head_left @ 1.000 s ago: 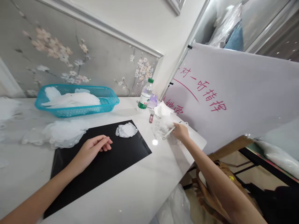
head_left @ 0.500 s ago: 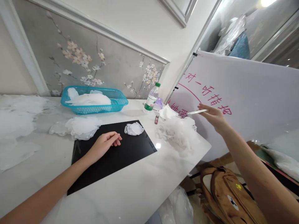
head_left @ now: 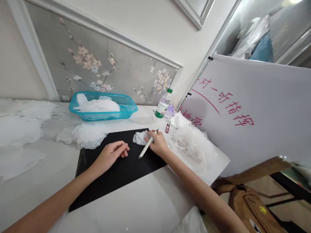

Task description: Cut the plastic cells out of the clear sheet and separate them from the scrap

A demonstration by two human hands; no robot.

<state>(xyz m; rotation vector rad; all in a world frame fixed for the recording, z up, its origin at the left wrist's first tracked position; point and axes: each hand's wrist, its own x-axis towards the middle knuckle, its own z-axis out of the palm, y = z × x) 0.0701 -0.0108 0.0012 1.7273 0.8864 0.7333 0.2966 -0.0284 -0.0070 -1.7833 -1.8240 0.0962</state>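
My right hand (head_left: 157,142) holds a slim white pen-like tool (head_left: 146,148), its fingers at the right side of a small stack of translucent white pieces (head_left: 139,138). That stack lies near the far right corner of a black mat (head_left: 116,174). My left hand (head_left: 113,154) rests on the mat with curled fingers; whether anything is between them is hidden. Beyond it, a larger pile of translucent pieces (head_left: 89,136) overlaps the mat's far left edge. A heap of stringy white scraps (head_left: 189,142) sits right of my right hand.
A blue basket (head_left: 104,116) with white pieces stands at the back, beside a green-capped bottle (head_left: 162,106). Small red clippers (head_left: 167,128) lie before the bottle. More translucent sheets (head_left: 19,129) cover the table's left. A brown backpack (head_left: 247,207) is below the right edge.
My right hand has come from beyond the scrap heap, at the right, down to the small stack on the mat, still holding the tool. My left hand has stayed on the mat. The view has shifted slightly.
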